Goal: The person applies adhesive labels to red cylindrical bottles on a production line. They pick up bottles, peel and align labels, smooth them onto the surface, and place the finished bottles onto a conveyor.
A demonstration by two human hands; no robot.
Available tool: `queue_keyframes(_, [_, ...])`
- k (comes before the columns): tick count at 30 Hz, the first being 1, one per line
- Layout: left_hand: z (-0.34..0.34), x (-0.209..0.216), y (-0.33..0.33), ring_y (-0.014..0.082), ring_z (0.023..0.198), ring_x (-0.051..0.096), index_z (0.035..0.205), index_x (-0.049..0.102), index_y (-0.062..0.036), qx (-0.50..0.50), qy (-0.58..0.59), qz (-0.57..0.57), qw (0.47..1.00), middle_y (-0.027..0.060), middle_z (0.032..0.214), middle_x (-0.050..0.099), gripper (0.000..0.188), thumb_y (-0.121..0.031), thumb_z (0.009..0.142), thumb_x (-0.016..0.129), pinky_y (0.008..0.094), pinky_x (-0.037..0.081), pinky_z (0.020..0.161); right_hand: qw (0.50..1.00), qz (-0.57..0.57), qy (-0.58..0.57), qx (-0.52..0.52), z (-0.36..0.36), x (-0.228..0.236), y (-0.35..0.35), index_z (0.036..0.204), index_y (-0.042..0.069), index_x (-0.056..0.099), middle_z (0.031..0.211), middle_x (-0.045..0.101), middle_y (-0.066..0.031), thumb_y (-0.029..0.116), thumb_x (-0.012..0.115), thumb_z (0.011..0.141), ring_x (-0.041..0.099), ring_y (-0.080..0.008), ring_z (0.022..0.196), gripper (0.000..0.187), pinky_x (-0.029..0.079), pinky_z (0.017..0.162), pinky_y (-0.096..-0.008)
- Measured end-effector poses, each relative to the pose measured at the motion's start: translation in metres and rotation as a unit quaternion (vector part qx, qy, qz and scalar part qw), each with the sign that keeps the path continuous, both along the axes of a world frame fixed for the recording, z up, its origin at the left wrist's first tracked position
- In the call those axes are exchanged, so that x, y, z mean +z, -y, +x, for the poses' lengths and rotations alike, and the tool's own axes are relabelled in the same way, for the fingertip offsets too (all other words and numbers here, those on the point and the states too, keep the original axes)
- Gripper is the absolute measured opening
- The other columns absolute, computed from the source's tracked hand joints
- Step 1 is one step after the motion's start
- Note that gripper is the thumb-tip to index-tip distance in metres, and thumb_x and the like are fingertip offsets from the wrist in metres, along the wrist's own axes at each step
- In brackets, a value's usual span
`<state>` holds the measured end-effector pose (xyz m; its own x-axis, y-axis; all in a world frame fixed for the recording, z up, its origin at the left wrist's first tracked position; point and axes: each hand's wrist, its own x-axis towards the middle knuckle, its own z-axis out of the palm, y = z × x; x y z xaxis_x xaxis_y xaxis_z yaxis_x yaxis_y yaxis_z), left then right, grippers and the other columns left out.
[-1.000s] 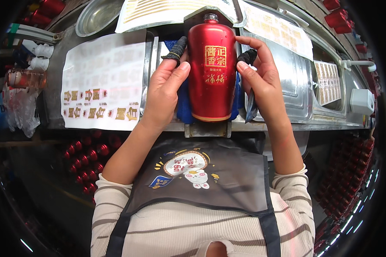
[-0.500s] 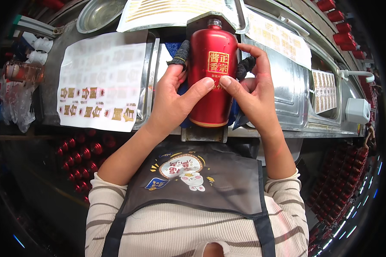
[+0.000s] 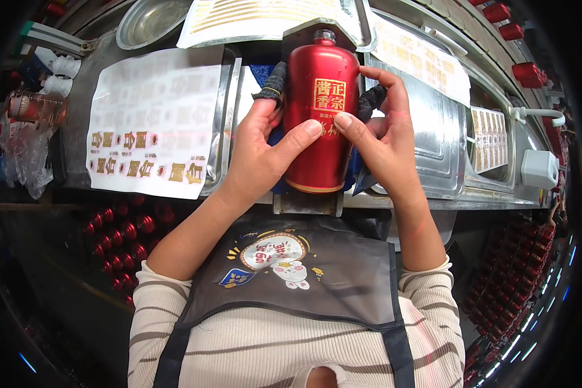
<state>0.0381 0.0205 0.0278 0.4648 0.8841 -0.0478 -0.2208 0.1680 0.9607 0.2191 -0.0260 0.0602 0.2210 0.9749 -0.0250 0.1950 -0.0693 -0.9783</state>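
Note:
A red metallic bottle (image 3: 320, 161) with gold characters on its front and a bare neck lies neck-away on a metal stand (image 3: 309, 204) at the middle of the bench. My left hand (image 3: 265, 136) grips its left side, thumb on the front. On the right side my right hand (image 3: 383, 132) holds it too, its thumb pressed beside the small gold lettering below the square mark. Each hand wears a dark knitted finger cover. Part of a blue cloth (image 3: 260, 72) shows behind the bottle, next to my left fingers.
A white decal sheet (image 3: 155, 123) with gold pieces lies at the left. Another sheet of gold strips (image 3: 265, 19) is at the back, near a metal bowl (image 3: 152, 26). Metal trays (image 3: 427, 129) and more decal sheets (image 3: 488, 139) occupy the right. Red bottles (image 3: 126, 229) stand below the bench.
My thumbs have moved slightly apart on the bottle's front, baring more of the lower gold lettering. Both hands still hold the bottle. At the far upper right, the row of red bottles has shifted.

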Motion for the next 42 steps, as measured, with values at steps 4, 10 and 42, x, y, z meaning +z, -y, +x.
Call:
queue_keyframes(4, [0.003,-0.003,-0.001,0.0162,0.109,0.061,0.123,0.052,0.0045,0.019,0.023,-0.004,1.0,0.0136,0.118,0.063,0.043,-0.017,0.091,0.073,0.0309,0.05,0.095,1.0,0.004,-0.024,-0.006,-0.001,-0.001,0.0,0.135,0.001,0.042,0.113,0.059,-0.0114,0.017,0.077,0.086,0.058,-0.0021,0.061,0.063,0.042,0.048,-0.0168])
queue_keyframes(10, [0.01,-0.002,-0.003,0.0147,0.103,0.063,0.116,0.054,0.0032,0.035,0.012,-0.021,0.999,0.0122,0.112,0.065,0.039,-0.02,0.091,0.074,0.0299,0.052,0.089,1.0,0.008,-0.009,-0.006,-0.002,-0.003,0.0,0.135,0.001,0.042,0.109,0.06,-0.0099,0.017,0.077,0.085,0.054,-0.0014,0.059,0.063,0.04,0.047,-0.0171])
queue_keyframes(42, [-0.001,0.001,0.001,0.0172,0.111,0.061,0.127,0.05,0.0028,0.0,-0.012,0.014,1.0,0.0137,0.121,0.063,0.051,-0.018,0.089,0.076,0.0322,0.049,0.096,0.978,-0.004,-0.193,-0.081,0.037,-0.025,-0.012,0.116,0.003,0.063,0.098,0.063,-0.0055,0.017,0.073,0.088,0.06,-0.0053,0.065,0.032,0.048,0.059,-0.0204])
